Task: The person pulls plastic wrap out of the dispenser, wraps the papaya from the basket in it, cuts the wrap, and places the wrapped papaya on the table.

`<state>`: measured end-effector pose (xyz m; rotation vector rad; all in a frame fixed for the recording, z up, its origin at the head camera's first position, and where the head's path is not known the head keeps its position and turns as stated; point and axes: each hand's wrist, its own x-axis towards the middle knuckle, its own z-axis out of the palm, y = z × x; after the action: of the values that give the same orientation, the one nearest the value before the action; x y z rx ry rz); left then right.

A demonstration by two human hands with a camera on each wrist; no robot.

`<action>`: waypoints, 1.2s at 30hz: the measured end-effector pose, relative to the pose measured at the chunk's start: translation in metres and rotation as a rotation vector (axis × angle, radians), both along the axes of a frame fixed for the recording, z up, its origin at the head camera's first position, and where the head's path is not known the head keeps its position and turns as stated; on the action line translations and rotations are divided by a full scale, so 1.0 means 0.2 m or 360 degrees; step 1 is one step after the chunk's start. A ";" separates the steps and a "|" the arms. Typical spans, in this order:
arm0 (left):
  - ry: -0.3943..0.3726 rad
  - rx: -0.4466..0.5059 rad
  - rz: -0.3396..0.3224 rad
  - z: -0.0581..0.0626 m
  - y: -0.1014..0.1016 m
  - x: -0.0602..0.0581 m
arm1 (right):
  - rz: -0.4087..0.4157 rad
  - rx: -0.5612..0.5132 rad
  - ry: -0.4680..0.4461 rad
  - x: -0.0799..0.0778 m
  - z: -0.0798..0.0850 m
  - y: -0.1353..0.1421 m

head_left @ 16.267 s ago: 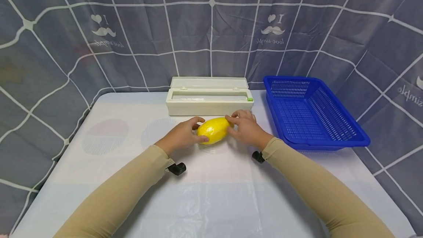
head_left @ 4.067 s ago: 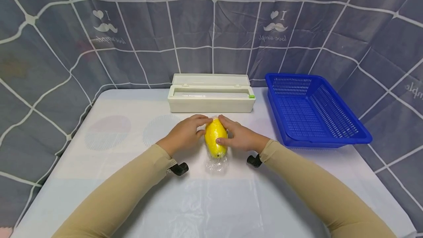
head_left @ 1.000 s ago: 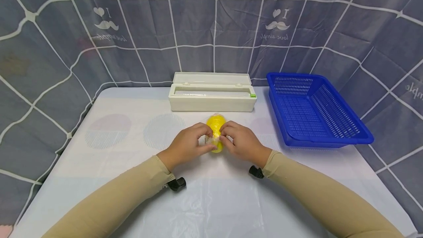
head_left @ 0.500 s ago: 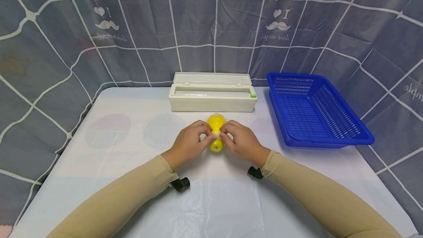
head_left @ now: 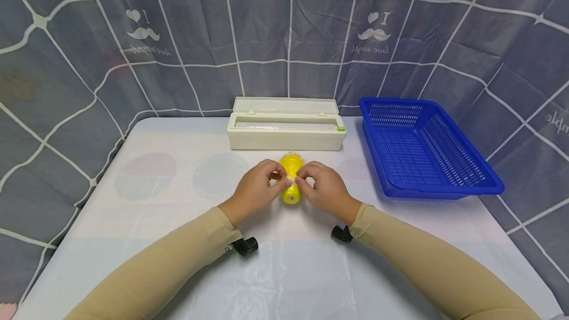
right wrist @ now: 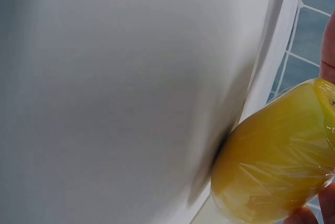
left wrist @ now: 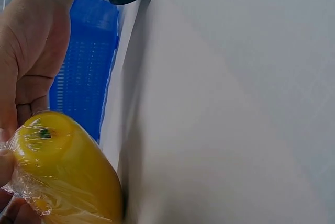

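A yellow oval fruit (head_left: 291, 194) wrapped in clear cling film (left wrist: 23, 179) lies lengthwise on the table in the middle of the head view. Its dark stem spot faces the person. My left hand (head_left: 257, 186) and right hand (head_left: 328, 189) meet over its top from either side, each pinching the film between thumb and fingertips. The left wrist view shows the film gathered and creased at the fingers, with the right hand (left wrist: 34, 41) beyond the fruit. In the right wrist view the fruit (right wrist: 272, 156) appears under smooth, wrinkled film, fingertips at its lower right.
Behind the fruit stands a white cling film dispenser (head_left: 286, 140), its lid raised and a green slider at the right end. A blue plastic basket (head_left: 437, 191) sits at the right. A grey checked curtain (head_left: 195, 28) hangs behind the white-covered table (head_left: 302, 280).
From lying aslant, the fruit has turned to point at the person. The loose film at its near end is now folded back over the top. Over the last half second the hands barely move.
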<state>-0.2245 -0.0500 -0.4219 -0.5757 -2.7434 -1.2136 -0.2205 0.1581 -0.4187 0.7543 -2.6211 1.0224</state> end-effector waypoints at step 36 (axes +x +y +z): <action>-0.0677 0.0066 -0.0093 0.04 -0.05 -0.12 | 0.0127 0.0028 -0.0863 -0.17 0.02 0.01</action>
<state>-0.2494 -0.0608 -0.4136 -0.4372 -3.0468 -1.5626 -0.2542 0.1610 -0.4140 0.6616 -3.0681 1.3923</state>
